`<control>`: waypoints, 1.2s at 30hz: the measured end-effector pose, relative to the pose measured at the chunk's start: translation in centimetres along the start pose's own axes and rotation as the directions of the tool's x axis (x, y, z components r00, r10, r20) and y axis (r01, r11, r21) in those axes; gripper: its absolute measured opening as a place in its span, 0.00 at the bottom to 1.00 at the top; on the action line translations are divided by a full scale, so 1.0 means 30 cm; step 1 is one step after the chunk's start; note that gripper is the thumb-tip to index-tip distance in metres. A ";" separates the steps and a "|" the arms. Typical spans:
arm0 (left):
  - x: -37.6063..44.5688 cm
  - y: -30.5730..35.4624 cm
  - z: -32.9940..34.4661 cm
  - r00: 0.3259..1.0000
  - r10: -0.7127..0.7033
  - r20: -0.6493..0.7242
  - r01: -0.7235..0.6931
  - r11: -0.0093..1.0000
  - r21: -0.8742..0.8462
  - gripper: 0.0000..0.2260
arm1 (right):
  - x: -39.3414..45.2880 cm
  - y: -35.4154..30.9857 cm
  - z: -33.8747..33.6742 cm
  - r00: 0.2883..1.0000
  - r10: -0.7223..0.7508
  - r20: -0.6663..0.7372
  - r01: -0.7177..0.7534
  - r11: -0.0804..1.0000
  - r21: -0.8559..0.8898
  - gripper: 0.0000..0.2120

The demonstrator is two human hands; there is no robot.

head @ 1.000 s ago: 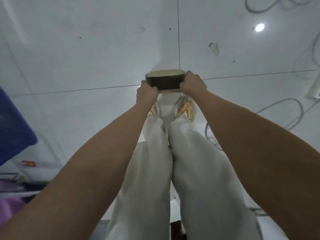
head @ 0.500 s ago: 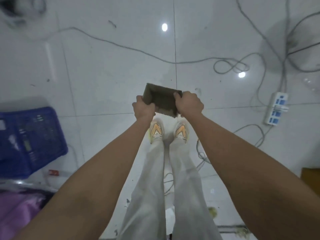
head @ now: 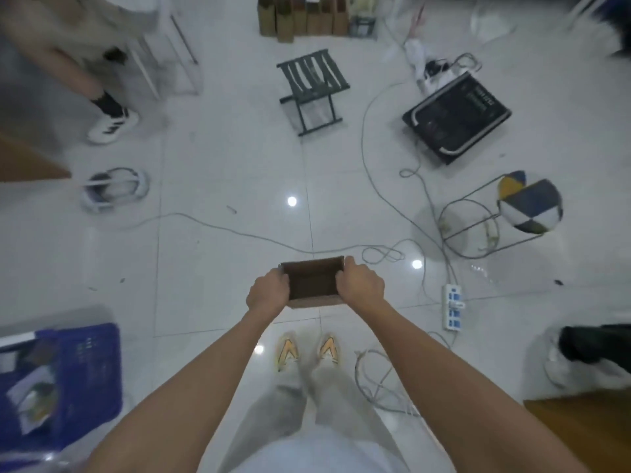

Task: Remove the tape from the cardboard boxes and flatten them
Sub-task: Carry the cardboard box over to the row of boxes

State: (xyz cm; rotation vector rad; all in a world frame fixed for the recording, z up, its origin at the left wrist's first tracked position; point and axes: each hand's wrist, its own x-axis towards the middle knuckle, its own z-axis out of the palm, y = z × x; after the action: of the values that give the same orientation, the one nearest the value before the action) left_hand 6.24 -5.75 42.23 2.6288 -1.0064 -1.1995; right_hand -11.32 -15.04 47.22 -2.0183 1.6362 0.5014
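At the lower centre of the frame a person holds a small cardboard box [head: 313,280] out in front of the body, above the feet. The left hand [head: 267,294] grips the box's left end and the right hand [head: 361,285] grips its right end, fingers of both curled round the walls. The box's open top faces the camera, so its dark inside shows; holding it by the 2 short ends probably leaves the long walls free to be pushed inward and collapsed. Whether tape remains on it cannot be told, since the underside is hidden. The box looks still in its full shape, so flattening appears not yet done.

At the lower left sits a blue crate [head: 85,380] with scraps inside, perhaps for finished pieces. A row of upright cardboard boxes [head: 300,18] stands at the top centre, likely more work waiting. A power strip [head: 453,306] and loose cables lie to the right.
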 end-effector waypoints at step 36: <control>0.626 0.312 -0.728 0.982 -0.156 0.108 0.184 0.918 -0.352 0.10 | 0.726 -0.391 -0.537 0.985 0.161 -0.060 -0.126 0.916 0.381 0.06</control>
State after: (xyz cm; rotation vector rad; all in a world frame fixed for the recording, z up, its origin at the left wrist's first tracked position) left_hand 25.50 -28.34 48.23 2.4288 -0.5078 -1.3797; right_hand 4.43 -39.88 49.66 -1.6657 1.7865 0.1285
